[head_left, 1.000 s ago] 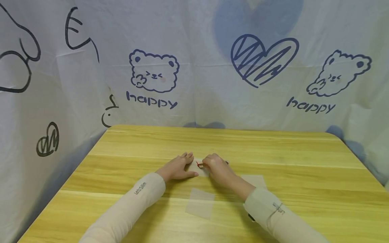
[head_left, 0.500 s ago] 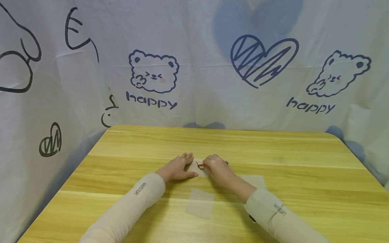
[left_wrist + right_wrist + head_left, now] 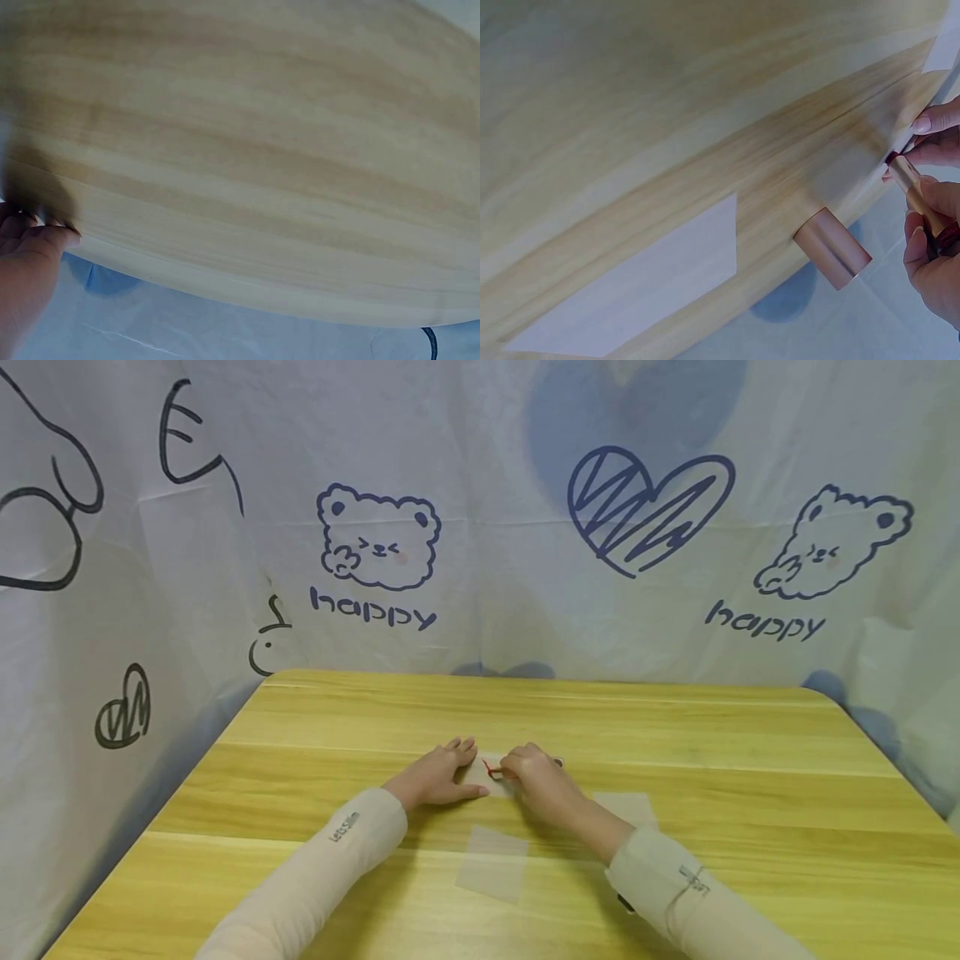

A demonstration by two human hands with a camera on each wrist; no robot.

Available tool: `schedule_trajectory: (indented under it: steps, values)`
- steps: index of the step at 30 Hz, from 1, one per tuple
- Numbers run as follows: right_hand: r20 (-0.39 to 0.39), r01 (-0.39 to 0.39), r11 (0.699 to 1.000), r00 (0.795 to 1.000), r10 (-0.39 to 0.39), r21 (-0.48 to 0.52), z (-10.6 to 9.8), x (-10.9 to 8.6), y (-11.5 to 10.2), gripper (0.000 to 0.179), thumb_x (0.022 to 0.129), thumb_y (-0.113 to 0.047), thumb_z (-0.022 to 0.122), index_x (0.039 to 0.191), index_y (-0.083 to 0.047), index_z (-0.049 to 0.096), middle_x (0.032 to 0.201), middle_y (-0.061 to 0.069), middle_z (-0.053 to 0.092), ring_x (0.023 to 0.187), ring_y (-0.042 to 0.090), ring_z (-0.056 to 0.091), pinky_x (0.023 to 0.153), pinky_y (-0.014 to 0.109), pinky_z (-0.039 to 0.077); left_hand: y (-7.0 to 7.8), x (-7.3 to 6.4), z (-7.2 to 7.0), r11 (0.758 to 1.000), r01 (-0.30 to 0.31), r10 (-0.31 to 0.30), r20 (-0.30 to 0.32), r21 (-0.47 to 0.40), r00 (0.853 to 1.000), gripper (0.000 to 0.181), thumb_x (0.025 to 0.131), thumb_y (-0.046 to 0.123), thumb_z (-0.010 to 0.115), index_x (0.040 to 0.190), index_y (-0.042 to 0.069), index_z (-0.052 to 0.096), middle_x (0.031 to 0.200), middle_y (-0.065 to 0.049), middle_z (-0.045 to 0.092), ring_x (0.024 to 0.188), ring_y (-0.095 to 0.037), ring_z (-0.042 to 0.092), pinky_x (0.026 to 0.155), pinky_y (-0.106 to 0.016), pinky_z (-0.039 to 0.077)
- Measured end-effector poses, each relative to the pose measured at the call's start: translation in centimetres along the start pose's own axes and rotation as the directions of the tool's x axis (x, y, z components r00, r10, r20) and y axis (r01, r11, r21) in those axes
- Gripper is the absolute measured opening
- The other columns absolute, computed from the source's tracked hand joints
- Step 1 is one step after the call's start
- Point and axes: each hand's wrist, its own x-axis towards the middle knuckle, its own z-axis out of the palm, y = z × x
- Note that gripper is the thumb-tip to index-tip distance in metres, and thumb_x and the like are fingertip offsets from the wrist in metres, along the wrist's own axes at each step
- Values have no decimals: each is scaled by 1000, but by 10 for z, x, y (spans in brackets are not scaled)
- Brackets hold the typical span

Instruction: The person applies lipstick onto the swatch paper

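My right hand (image 3: 543, 782) grips a lipstick (image 3: 917, 193) in a gold-pink tube. Its dark red tip meets a small whitish sheet of paper (image 3: 504, 789), where a short red mark (image 3: 487, 765) shows in the head view. Fingers spread, my left hand (image 3: 442, 774) rests on the left edge of that sheet; its fingers appear in the left wrist view at lower left. A shiny rose-gold lipstick cap (image 3: 832, 249) stands on the table near my right hand. In the head view that hand mostly hides the cap and covers the lipstick's tube.
On the wooden table (image 3: 337, 714) a second whitish sheet (image 3: 492, 864) lies nearer to me. Another sheet (image 3: 628, 808) lies to the right, partly under my right forearm. A white cloth with drawings (image 3: 480, 568) hangs behind the table.
My right hand, with the lipstick, has shifted very slightly toward me. The left hand stays in place on the sheet.
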Motion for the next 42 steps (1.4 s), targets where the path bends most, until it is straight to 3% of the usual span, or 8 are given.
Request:
schedule_trajectory:
  steps: [42]
  values:
    - [14,24,999,1000,-23,-34,-4,-12,-2,7,78,2,69,84,-1,67,83,7,67,76,18,60,66,22,52,-1,0,2,1000,19,-20,14,10,1000,76,89,48,56,144,3,29,153,-13,22,143,-31,17,116,-47,19]
